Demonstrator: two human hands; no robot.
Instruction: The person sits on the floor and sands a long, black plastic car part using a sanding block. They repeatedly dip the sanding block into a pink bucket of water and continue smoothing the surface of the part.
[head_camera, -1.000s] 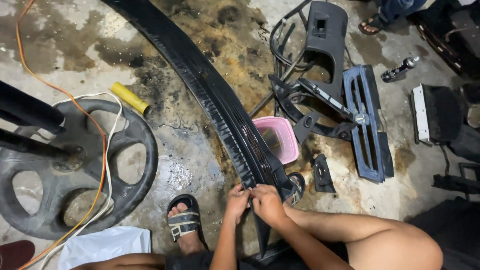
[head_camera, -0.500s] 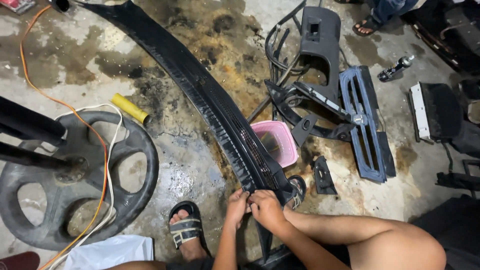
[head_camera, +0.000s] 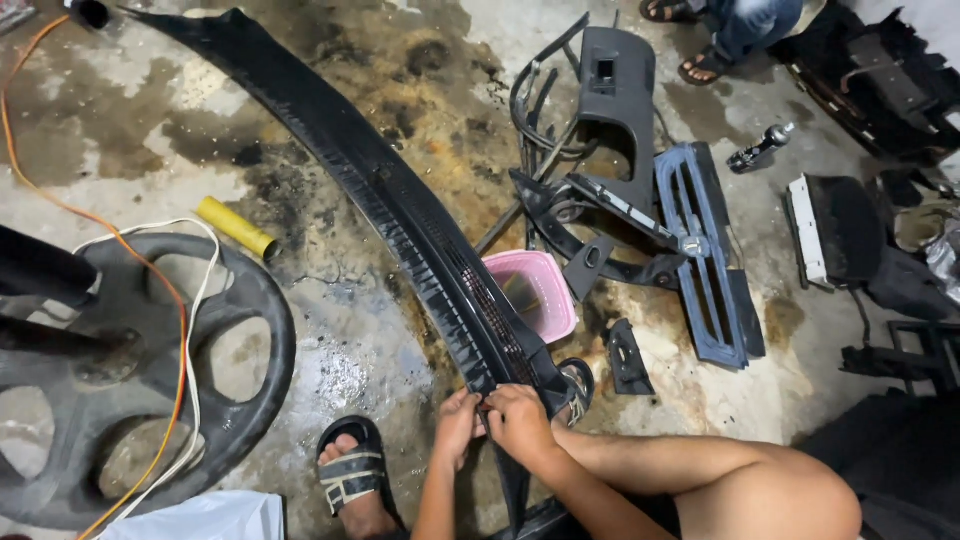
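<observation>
Small pink plastic basket (head_camera: 535, 292), contents indistinct, beside long black ribbed plastic trim panel (head_camera: 400, 215); left hand (head_camera: 458, 428) and right hand (head_camera: 520, 420), together, pinch it. Stained wet concrete floor (head_camera: 330, 370).

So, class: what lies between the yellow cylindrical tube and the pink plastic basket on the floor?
Head view: the long black plastic trim panel crosses between the yellow tube and pink basket.
</observation>
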